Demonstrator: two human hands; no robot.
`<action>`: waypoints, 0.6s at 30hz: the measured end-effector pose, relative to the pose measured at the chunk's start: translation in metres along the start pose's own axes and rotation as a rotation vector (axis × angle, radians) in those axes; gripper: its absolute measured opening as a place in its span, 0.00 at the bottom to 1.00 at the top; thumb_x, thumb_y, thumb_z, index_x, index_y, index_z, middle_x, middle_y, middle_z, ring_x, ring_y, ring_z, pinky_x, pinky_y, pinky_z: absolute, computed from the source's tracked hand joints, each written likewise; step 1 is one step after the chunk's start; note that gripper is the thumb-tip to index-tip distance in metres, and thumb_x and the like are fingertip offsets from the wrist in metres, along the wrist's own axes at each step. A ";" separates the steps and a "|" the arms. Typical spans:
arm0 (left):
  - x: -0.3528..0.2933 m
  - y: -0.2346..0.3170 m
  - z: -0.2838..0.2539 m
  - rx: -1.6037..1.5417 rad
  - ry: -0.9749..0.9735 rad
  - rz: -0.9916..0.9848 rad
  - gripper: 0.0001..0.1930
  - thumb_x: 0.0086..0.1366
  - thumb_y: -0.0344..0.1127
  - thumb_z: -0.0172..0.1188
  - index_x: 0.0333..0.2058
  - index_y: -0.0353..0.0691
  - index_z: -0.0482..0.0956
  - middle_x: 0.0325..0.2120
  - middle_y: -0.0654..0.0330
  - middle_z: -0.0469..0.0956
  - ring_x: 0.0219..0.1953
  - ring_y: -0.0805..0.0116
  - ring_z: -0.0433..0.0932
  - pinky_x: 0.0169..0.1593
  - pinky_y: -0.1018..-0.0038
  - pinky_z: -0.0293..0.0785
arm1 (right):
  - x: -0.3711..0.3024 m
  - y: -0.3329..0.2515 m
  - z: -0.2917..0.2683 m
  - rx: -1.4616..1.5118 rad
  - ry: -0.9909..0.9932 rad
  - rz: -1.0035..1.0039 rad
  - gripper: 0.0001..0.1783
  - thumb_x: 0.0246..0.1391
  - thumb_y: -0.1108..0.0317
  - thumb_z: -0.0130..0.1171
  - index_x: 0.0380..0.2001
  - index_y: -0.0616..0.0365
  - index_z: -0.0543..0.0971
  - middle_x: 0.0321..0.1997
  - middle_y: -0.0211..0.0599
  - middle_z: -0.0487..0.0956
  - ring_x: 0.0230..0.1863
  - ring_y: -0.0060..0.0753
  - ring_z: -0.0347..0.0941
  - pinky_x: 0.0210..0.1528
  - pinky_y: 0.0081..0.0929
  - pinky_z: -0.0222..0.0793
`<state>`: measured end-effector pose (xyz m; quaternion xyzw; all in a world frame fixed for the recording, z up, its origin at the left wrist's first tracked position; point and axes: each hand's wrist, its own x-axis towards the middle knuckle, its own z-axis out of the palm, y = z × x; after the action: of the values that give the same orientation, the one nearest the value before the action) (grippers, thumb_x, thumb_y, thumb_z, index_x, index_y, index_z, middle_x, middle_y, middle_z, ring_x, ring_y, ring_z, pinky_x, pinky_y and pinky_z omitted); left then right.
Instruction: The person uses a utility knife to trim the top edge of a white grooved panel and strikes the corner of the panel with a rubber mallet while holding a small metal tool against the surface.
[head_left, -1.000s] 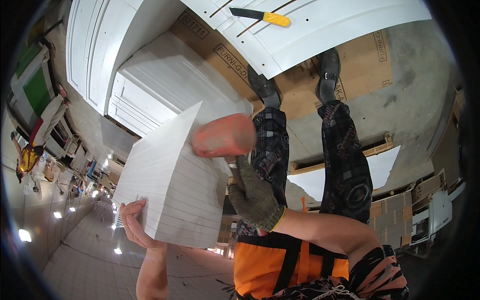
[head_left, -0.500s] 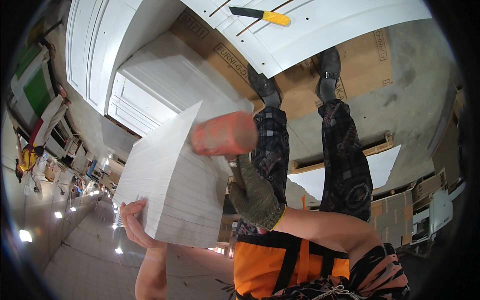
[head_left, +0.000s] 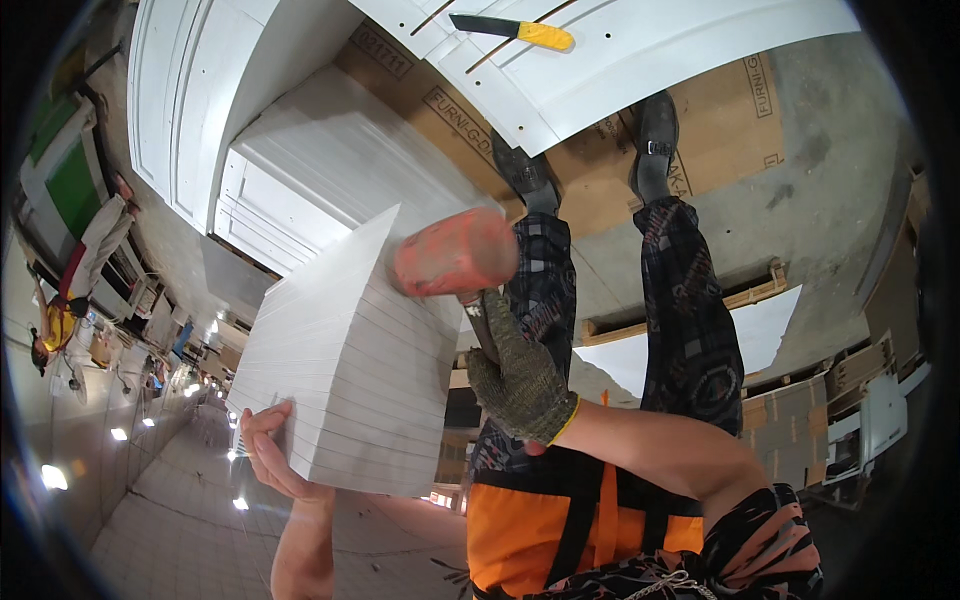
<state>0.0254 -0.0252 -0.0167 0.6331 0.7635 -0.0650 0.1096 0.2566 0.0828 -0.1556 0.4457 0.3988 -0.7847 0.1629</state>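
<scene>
My right hand [head_left: 525,390], in a grey-green knit glove with a yellow cuff, is closed round the handle of a mallet [head_left: 455,253] with a worn red head. The head is at the upper right edge of a white box-like piece [head_left: 370,340] with grooved sides; whether they touch I cannot tell. My bare left hand [head_left: 272,450] grips the lower left part of this piece, fingers curled against its grooved face. Behind the grooved piece stands a larger white cabinet [head_left: 335,150], partly hidden by it.
A knife with a yellow and black handle [head_left: 545,36] lies on a white panel [head_left: 620,70] ahead. Flattened cardboard [head_left: 590,190] covers the floor under my feet. White panelled doors [head_left: 180,90] stand at upper left. A person in yellow [head_left: 62,315] is far left.
The mallet and my right hand have shifted slightly to the right; the mallet head is a little higher, and the hand lower. My left hand keeps its hold on the grooved piece.
</scene>
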 end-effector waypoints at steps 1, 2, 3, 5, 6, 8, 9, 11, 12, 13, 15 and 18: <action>0.000 0.000 -0.001 -0.005 -0.002 -0.002 0.36 0.70 0.46 0.56 0.67 0.33 0.51 0.41 0.46 0.73 0.36 0.55 0.78 0.53 0.41 0.70 | -0.003 0.001 0.007 -0.006 0.080 -0.052 0.45 0.57 0.70 0.55 0.74 0.58 0.47 0.26 0.56 0.78 0.26 0.55 0.78 0.29 0.47 0.73; 0.001 -0.001 -0.001 -0.010 0.000 0.000 0.36 0.70 0.46 0.56 0.67 0.33 0.51 0.40 0.46 0.73 0.36 0.55 0.78 0.53 0.41 0.70 | -0.004 0.000 0.011 -0.015 0.164 -0.105 0.44 0.57 0.67 0.55 0.73 0.58 0.47 0.24 0.57 0.77 0.25 0.58 0.77 0.28 0.51 0.72; 0.001 -0.002 -0.001 -0.015 0.003 0.000 0.36 0.70 0.46 0.56 0.67 0.33 0.52 0.40 0.46 0.73 0.36 0.55 0.78 0.53 0.41 0.70 | -0.003 0.000 0.008 -0.060 0.094 -0.111 0.44 0.58 0.70 0.55 0.73 0.58 0.47 0.27 0.56 0.78 0.26 0.56 0.78 0.29 0.47 0.73; -0.002 -0.004 0.000 -0.016 0.006 0.001 0.35 0.70 0.45 0.56 0.66 0.33 0.52 0.40 0.46 0.73 0.36 0.55 0.78 0.53 0.41 0.70 | 0.000 0.001 0.002 -0.147 -0.050 -0.121 0.44 0.58 0.74 0.55 0.74 0.58 0.47 0.34 0.55 0.81 0.27 0.52 0.80 0.31 0.39 0.76; -0.002 -0.005 0.000 -0.015 0.003 0.003 0.35 0.70 0.45 0.56 0.66 0.33 0.52 0.39 0.46 0.73 0.36 0.55 0.78 0.53 0.41 0.70 | -0.001 0.000 0.001 -0.106 -0.042 -0.089 0.44 0.58 0.74 0.55 0.74 0.58 0.48 0.35 0.55 0.81 0.28 0.52 0.81 0.32 0.39 0.76; -0.001 -0.005 -0.001 -0.007 -0.003 0.003 0.34 0.70 0.44 0.56 0.66 0.33 0.52 0.39 0.46 0.73 0.36 0.55 0.78 0.53 0.40 0.70 | -0.004 -0.006 -0.003 -0.024 -0.031 -0.031 0.43 0.58 0.75 0.55 0.74 0.57 0.49 0.38 0.54 0.81 0.31 0.51 0.81 0.34 0.38 0.76; 0.001 -0.005 -0.002 0.002 -0.004 -0.009 0.35 0.70 0.44 0.56 0.66 0.33 0.52 0.38 0.46 0.74 0.36 0.55 0.78 0.53 0.41 0.70 | -0.007 -0.005 0.002 0.011 0.039 -0.099 0.43 0.58 0.73 0.54 0.73 0.58 0.48 0.36 0.55 0.80 0.30 0.52 0.80 0.34 0.42 0.75; 0.004 0.000 -0.003 0.013 -0.012 -0.036 0.35 0.70 0.44 0.56 0.66 0.33 0.52 0.37 0.46 0.74 0.36 0.55 0.78 0.52 0.41 0.70 | -0.014 -0.008 0.016 0.078 0.177 -0.225 0.43 0.58 0.69 0.53 0.73 0.60 0.47 0.31 0.55 0.79 0.29 0.55 0.79 0.32 0.48 0.74; 0.005 0.001 -0.002 0.001 -0.016 -0.038 0.33 0.70 0.43 0.55 0.66 0.33 0.52 0.37 0.46 0.74 0.36 0.55 0.77 0.53 0.41 0.70 | -0.015 -0.007 0.014 0.030 0.099 -0.171 0.43 0.58 0.71 0.53 0.73 0.59 0.48 0.36 0.53 0.80 0.32 0.53 0.80 0.34 0.45 0.75; 0.004 0.000 0.000 -0.010 -0.020 -0.039 0.31 0.71 0.41 0.54 0.65 0.32 0.53 0.36 0.47 0.75 0.36 0.55 0.77 0.53 0.41 0.69 | -0.016 -0.005 0.008 -0.017 0.020 -0.116 0.43 0.58 0.73 0.54 0.73 0.57 0.49 0.42 0.51 0.81 0.35 0.50 0.81 0.37 0.41 0.76; -0.003 -0.006 -0.007 -0.075 -0.042 -0.088 0.26 0.72 0.39 0.50 0.61 0.31 0.57 0.36 0.47 0.76 0.35 0.55 0.77 0.55 0.41 0.67 | -0.018 -0.017 -0.002 -0.115 -0.044 -0.081 0.44 0.56 0.77 0.56 0.73 0.57 0.50 0.49 0.47 0.82 0.38 0.46 0.83 0.38 0.37 0.77; -0.020 -0.005 -0.001 -0.332 -0.006 -0.448 0.17 0.73 0.36 0.37 0.42 0.30 0.73 0.35 0.51 0.79 0.36 0.58 0.78 0.63 0.46 0.57 | -0.042 -0.001 0.008 -0.112 0.153 -0.381 0.39 0.53 0.79 0.58 0.68 0.63 0.59 0.46 0.49 0.82 0.35 0.48 0.81 0.34 0.39 0.77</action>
<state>0.0242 -0.0448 -0.0107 0.4217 0.8843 0.0366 0.1970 0.2749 0.0730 -0.1180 0.4107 0.5299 -0.7419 0.0056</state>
